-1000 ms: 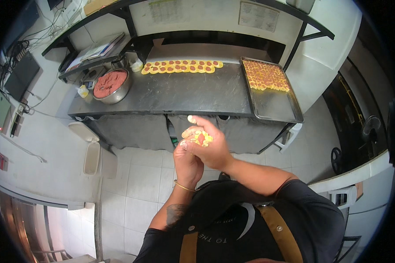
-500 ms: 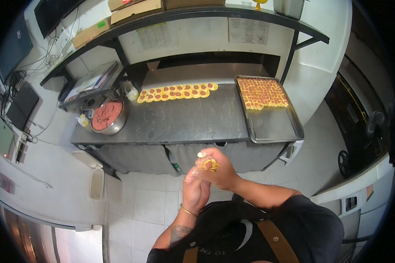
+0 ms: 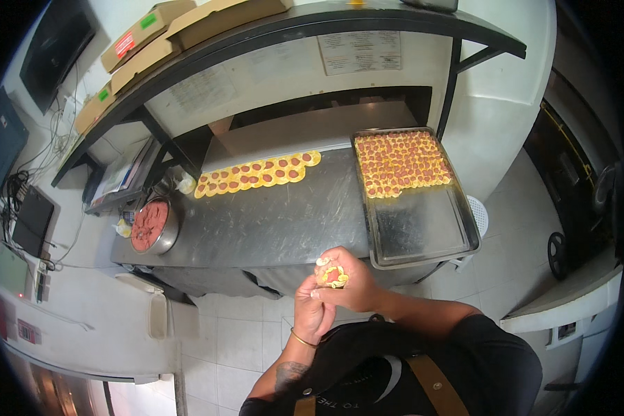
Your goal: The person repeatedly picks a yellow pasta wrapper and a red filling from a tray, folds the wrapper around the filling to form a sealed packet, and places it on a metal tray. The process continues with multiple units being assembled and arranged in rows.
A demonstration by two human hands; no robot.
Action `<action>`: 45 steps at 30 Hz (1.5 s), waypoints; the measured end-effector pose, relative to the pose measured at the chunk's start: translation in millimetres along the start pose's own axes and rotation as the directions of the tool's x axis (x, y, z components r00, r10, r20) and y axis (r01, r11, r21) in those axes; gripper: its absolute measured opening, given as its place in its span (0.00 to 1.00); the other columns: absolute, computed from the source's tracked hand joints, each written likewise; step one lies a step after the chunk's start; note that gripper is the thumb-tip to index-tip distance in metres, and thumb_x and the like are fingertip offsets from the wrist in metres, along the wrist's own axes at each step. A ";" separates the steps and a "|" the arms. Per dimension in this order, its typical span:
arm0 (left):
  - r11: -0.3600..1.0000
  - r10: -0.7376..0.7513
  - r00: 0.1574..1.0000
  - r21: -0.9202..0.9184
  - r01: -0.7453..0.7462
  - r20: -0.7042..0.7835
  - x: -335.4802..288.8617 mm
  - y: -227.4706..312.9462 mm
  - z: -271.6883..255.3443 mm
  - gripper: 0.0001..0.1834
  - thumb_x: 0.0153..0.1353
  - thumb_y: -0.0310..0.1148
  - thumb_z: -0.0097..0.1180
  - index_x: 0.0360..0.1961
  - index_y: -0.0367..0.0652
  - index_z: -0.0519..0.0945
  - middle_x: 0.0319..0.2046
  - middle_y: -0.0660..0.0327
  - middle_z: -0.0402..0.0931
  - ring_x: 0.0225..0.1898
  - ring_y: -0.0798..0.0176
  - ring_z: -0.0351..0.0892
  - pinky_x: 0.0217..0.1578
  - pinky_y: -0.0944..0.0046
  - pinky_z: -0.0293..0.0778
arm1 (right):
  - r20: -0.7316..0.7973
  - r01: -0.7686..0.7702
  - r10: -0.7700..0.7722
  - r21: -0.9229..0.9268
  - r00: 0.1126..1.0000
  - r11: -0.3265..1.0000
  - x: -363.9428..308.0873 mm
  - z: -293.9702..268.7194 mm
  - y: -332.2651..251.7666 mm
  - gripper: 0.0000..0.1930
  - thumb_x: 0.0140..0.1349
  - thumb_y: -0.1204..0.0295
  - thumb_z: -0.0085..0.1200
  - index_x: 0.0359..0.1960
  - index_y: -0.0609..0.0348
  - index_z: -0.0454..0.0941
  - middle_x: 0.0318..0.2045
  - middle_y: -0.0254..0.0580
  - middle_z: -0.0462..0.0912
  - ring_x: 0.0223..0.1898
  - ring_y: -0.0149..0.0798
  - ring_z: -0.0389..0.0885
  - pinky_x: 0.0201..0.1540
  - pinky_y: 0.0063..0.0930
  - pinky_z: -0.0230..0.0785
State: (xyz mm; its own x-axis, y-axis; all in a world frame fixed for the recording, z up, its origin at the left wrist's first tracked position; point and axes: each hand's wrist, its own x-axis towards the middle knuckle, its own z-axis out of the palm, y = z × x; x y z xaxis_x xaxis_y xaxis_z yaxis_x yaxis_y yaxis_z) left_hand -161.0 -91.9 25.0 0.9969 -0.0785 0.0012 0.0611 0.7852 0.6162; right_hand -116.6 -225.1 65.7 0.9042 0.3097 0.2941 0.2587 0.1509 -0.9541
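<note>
Above the floor just in front of the table, both my hands meet around a small dumpling with a frilled yellow wrapper and pink filling. My right hand curls round it from the right, fingers closed. My left hand presses against it from the left and below, its fingers drawn together and partly hidden. A pale rounded bit shows at the far side of my right hand; I cannot make out what it is. On the table, a double row of yellow wrappers carries pink filling portions.
A metal tray on the table's right bears packed rows of dumplings in its far part. At left stands a steel bowl of pink filling. A dark shelf with cardboard boxes spans above. A white stool stands beyond the tray.
My view has shifted, so the table and tray appear lower and nearer. Both hands stay together round the dumpling, with the fingers slightly rearranged and its frilled top more exposed.
</note>
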 end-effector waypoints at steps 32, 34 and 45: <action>0.777 -0.628 0.756 0.100 0.622 0.185 117.8 -19.0 8.4 0.44 0.75 0.66 0.38 0.78 0.42 0.58 0.74 0.53 0.64 0.73 0.54 0.64 0.71 0.50 0.58 | -0.304 -0.047 -0.185 -0.621 0.935 0.782 22.3 -84.3 51.6 0.15 0.53 0.66 0.68 0.40 0.57 0.81 0.39 0.48 0.83 0.40 0.57 0.83 0.43 0.47 0.77; 0.758 -0.651 0.739 0.104 0.644 0.170 126.6 -25.9 9.8 0.45 0.75 0.66 0.39 0.78 0.41 0.58 0.73 0.53 0.65 0.72 0.53 0.65 0.71 0.49 0.58 | -0.284 -0.079 -0.126 -0.612 0.950 0.787 24.6 -96.7 54.4 0.14 0.54 0.66 0.67 0.39 0.57 0.81 0.39 0.47 0.84 0.41 0.57 0.83 0.44 0.47 0.77; 0.766 -0.642 0.765 0.006 0.643 0.054 184.8 -84.5 29.6 0.43 0.77 0.64 0.34 0.77 0.37 0.58 0.74 0.47 0.64 0.74 0.48 0.63 0.74 0.44 0.55 | -0.340 -0.002 -0.207 -0.524 0.917 0.852 49.7 -170.6 107.5 0.15 0.53 0.68 0.69 0.41 0.57 0.81 0.37 0.46 0.85 0.40 0.56 0.85 0.43 0.46 0.80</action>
State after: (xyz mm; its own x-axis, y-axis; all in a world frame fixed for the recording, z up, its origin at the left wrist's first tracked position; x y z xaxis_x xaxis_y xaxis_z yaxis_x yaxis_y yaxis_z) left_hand 16.6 -190.9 -3.5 0.7205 -0.5974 -0.3521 0.6872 0.5476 0.4774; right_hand 14.1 -353.7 -31.9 0.8913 -0.0669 0.4484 0.3967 -0.3638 -0.8428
